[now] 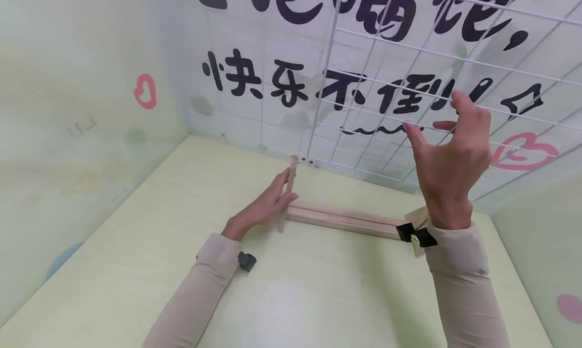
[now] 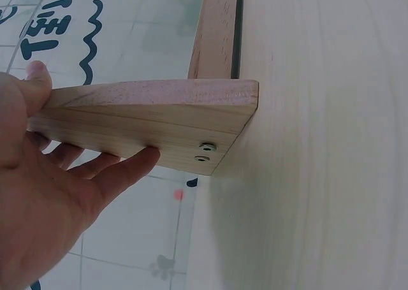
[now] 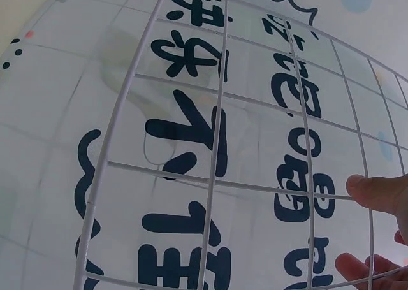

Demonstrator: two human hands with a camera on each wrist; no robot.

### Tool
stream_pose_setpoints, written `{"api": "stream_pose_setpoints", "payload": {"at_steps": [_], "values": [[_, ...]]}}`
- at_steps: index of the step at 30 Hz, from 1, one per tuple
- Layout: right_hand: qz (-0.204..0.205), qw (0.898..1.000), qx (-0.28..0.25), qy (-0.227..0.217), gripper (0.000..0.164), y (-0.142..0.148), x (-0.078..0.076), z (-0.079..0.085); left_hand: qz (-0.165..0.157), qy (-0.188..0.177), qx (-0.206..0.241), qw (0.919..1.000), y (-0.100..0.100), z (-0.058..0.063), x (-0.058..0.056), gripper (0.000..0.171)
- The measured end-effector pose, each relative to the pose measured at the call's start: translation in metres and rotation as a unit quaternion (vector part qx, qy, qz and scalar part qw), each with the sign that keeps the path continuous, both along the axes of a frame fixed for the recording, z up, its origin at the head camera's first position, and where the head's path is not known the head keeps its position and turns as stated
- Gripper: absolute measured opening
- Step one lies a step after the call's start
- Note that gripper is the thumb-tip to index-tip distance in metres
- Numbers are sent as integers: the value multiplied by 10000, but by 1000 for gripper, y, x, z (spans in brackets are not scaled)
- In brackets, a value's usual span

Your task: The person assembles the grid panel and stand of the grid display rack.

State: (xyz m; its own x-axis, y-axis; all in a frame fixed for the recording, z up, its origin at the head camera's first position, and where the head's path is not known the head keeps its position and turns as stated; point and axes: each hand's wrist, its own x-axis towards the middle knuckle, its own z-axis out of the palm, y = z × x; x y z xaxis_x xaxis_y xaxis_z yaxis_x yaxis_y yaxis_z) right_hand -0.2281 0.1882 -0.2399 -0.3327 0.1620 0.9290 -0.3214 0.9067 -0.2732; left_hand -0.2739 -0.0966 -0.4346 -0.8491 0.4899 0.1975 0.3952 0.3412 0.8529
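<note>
Gripping the wooden end board [image 2: 166, 127] with our left hand [image 1: 265, 206], we have the thumb at one edge and the fingers along its outer face, near two metal fasteners [image 2: 205, 151]. Our right hand [image 1: 452, 166] is raised, thumb and fingers curved with a wide gap between them, right at the wires of a white wire grid [image 3: 134, 75]; we cannot tell whether they pinch it. From the end board, a pair of pale wooden rails [image 1: 345, 217] runs crosswise over the counter [image 1: 291, 292] to a wooden piece near our right sleeve [image 1: 464, 287], which hides part of that end. Beside this sleeve we see black pieces [image 1: 405, 232] with a small yellow-green bit, and beside the left sleeve [image 1: 193, 292] a dark object [image 1: 247, 261]. The grid slants above and behind the rails. Beyond it stands a pale wall [image 1: 236, 118] with large black characters [image 1: 290, 85], a wavy line [image 3: 83, 181] and pink hearts, one [image 1: 138, 93] on the left side wall.
</note>
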Motion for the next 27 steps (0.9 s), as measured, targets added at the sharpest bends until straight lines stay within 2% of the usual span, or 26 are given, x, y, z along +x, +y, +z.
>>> {"api": "stream_pose_setpoints", "payload": {"at_steps": [9, 13, 19, 21, 27], "values": [[56, 10000, 80, -1, 65, -5, -6, 4, 59, -38, 5, 10000, 0, 3, 0, 74], [47, 9999, 94, -107, 65, -7, -6, 4, -32, -83, 100, 9999, 1, 1, 1, 74], [84, 9994, 151, -315, 63, -9, -7, 5, -1, -61, 62, 10000, 1, 0, 3, 75], [92, 9994, 145, -296, 63, -10, -8, 6, 13, -51, 97, 9999, 1, 5, 5, 73], [-10, 9999, 70, -155, 66, -8, -11, 6, 7, -33, 128, 9999, 3, 5, 4, 72]]}}
